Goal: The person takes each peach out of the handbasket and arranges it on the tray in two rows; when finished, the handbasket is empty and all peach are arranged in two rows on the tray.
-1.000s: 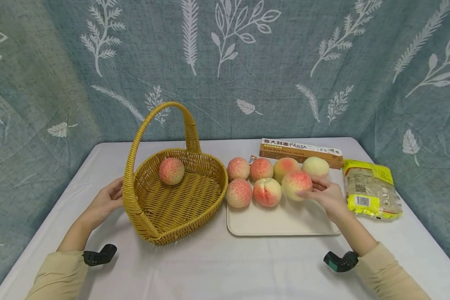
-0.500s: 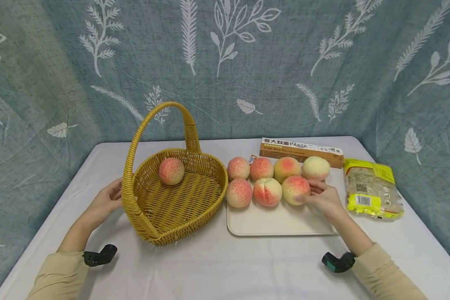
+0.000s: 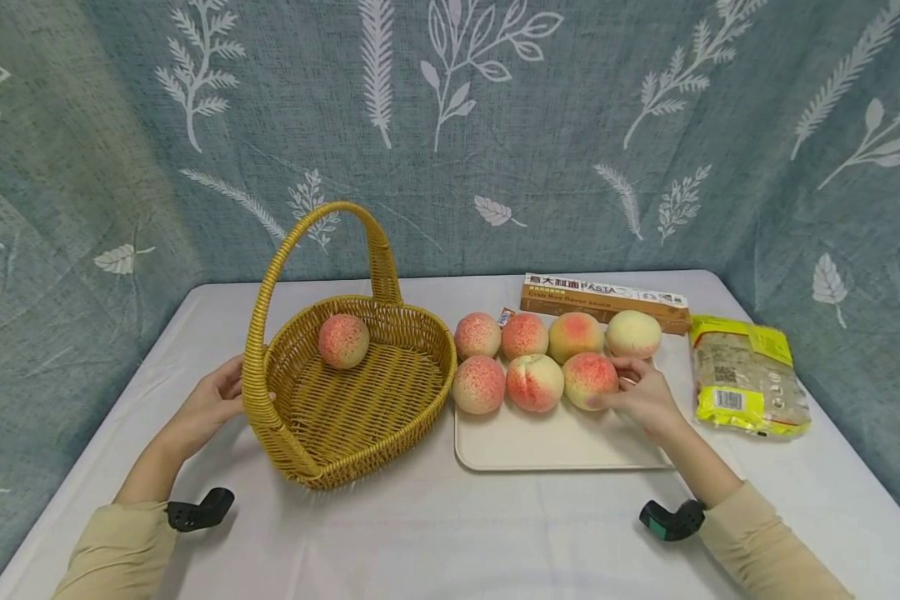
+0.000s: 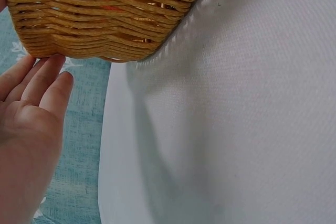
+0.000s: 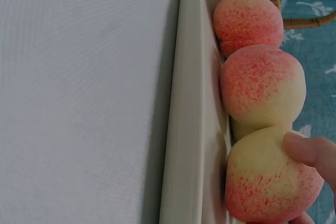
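Observation:
My left hand (image 3: 206, 404) is at the left side of a golden wicker basket (image 3: 375, 457) with a tall handle. In the left wrist view its fingers touch the basket's outer wall (image 4: 100, 22); in the head view the thumb tip shows over the rim. One red-speckled peach (image 3: 343, 341) lies inside the basket. At the tray, my right hand (image 3: 645, 398) holds a red and yellow peach (image 3: 588, 380) between thumb and fingers; its thumb presses that peach (image 5: 268, 177) in the right wrist view. Several more peaches (image 3: 535, 382) stand in two rows on the cream tray (image 3: 562, 446).
Behind the tray lies a brown and white pasta box (image 3: 603, 303), with a small packet (image 3: 505, 317) partly hidden by the peaches. A yellow and clear food bag (image 3: 750, 377) is right of the tray. A patterned curtain (image 3: 450, 200) hangs behind the white table (image 3: 435, 542).
My right hand has lowered the peach slightly and moved it left, beside the other front-row peaches on the tray. The left hand stays at the basket, its thumb tip now showing over the rim.

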`<state>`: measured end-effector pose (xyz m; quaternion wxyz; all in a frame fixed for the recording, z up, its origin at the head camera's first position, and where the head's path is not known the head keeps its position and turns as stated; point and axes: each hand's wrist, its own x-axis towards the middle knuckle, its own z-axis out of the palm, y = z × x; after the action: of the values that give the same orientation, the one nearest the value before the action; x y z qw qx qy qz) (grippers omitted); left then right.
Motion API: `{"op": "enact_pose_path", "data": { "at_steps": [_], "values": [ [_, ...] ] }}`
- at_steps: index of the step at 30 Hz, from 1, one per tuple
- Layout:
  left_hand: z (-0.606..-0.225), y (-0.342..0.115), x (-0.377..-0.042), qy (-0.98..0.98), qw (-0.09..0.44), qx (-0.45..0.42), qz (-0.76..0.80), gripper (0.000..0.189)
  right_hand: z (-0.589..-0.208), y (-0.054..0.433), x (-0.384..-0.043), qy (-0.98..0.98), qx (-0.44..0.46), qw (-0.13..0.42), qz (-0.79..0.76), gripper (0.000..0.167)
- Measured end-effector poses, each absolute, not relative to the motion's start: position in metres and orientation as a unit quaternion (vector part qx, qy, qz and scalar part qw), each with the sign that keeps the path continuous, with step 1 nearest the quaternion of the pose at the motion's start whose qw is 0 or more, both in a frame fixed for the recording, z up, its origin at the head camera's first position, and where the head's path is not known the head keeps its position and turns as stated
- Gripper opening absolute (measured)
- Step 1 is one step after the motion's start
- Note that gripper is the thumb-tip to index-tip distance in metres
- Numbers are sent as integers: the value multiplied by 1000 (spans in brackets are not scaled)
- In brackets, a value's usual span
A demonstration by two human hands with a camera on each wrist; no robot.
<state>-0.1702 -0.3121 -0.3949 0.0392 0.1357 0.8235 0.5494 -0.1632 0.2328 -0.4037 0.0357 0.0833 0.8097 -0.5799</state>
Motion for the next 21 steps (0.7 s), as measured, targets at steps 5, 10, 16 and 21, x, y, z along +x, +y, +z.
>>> {"op": "enact_pose_path", "data": {
  "at_steps": [5,10,16,21],
  "values": [
    [-395,-312,-170,826,37,133,547,72,-403,231,-163,805,76,37,-587,67],
    [-394,-312,-170,823,36,136,550,72,-404,231,-164,801,66,38,-594,67],
    [-395,-312,-171,817,36,143,558,72,-406,234,-165,811,46,49,-581,71],
    [-396,-312,-171,815,34,147,560,73,-403,238,-165,834,4,53,-550,76]
  ]
}}
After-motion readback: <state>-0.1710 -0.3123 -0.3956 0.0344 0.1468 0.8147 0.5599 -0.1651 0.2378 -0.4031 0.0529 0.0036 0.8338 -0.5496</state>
